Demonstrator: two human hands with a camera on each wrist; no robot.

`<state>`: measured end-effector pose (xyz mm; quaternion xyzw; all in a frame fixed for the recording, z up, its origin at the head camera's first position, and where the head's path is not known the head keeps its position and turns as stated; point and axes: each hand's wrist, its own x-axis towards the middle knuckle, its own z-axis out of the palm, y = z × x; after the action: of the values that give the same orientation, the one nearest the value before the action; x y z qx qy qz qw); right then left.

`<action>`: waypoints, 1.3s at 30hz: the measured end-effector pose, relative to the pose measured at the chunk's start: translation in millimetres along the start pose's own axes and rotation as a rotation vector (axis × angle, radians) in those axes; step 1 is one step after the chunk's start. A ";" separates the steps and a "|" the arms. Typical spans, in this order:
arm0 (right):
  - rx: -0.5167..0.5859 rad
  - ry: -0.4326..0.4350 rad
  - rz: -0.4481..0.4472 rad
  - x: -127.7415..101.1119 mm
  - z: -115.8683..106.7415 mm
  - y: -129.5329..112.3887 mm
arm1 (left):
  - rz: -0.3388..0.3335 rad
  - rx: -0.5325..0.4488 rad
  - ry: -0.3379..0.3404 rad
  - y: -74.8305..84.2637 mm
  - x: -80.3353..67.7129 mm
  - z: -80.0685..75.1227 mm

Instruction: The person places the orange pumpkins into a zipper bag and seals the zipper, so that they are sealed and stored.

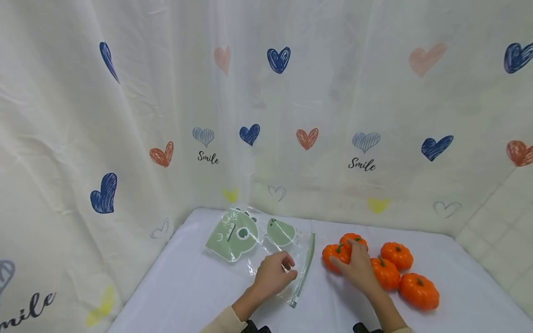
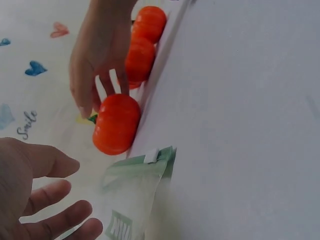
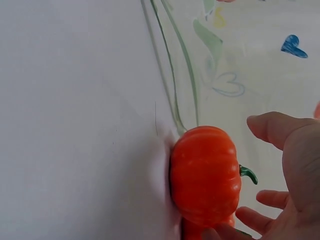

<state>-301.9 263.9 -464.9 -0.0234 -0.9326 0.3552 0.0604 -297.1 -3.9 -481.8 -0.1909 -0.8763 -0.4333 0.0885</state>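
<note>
Head view: five orange toy pumpkins sit in a cluster on the white table, right of a clear zip bag with green dinosaur prints. The left hand rests on the bag near its zipper edge, fingers loosely curled; whether it pinches the plastic I cannot tell. The right hand reaches over the leftmost pumpkin, fingers spread around it. The second pumpkin lies just behind it, the third further right, the fourth beside the right wrist, the fifth nearest the camera.

Left wrist view shows what the head view hides. The left hand's fingers are relaxed and apart, holding nothing visible, with the bag's green corner just beside them. Only three pumpkins show here.

Right wrist view: the right hand's thumb and fingertips stand wide on either side of one pumpkin with a green stem. They are close, but a firm grip is not clear. The bag's zipper line runs past just beside it.

Count: five pumpkins, one bag, two hands. A heart-print curtain hangs behind.
</note>
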 end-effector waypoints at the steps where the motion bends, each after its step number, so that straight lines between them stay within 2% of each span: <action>1: 0.000 0.001 0.003 0.7 1.4 0.2 | -0.011 0.027 -0.014 0.6 0.1 1.5; 9: -0.019 -0.008 0.023 4.1 11.2 4.2 | -0.033 0.251 -0.153 7.7 -2.6 6.5; 15: -0.059 -0.024 0.070 4.1 12.5 5.1 | -0.047 0.379 -0.222 13.6 -4.7 5.5; 21: -0.068 -0.020 0.090 4.7 13.2 5.4 | -0.068 0.432 -0.234 11.1 -5.1 7.0; 28: -0.078 -0.018 0.079 4.4 13.1 4.4 | -0.083 0.447 -0.266 6.5 -2.9 5.7; 32: -0.073 -0.022 0.074 5.0 12.9 4.9 | -0.061 0.450 -0.283 4.6 -2.5 1.6; 39: -0.076 -0.026 0.066 6.9 13.4 7.7 | -0.048 0.439 -0.270 1.0 -1.2 -4.8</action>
<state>-310.5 261.4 -479.3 -0.0518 -0.9449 0.3214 0.0354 -295.7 -7.5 -478.6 -0.2024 -0.9575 -0.2055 -0.0006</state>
